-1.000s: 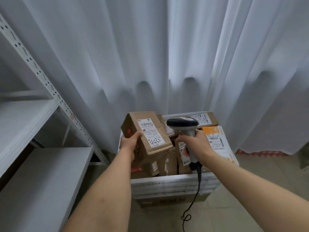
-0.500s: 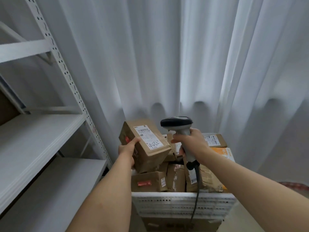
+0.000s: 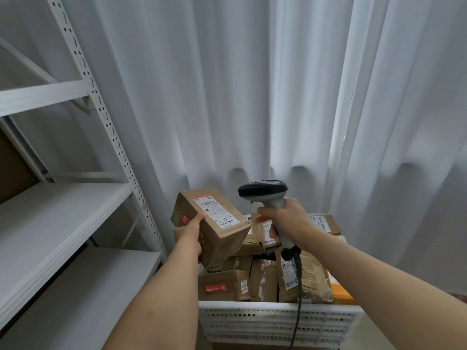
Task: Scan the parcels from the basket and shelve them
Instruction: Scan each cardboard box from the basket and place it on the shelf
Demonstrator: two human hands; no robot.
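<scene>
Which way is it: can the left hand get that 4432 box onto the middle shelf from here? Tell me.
Probably yes. The left hand grips the cardboard box above the basket, and nothing stands between it and the white shelf board at its left.

Parcels (image 3: 262, 279) in the basket (image 3: 278, 322), shelving (image 3: 63, 213) to its left, curtain (image 3: 252, 97) behind both.

Probably a small parcel storeroom: white slotted metal shelving (image 3: 75, 213), a basket (image 3: 275, 322) of labelled parcels (image 3: 265, 279), a handheld scanner (image 3: 265, 195).
</scene>
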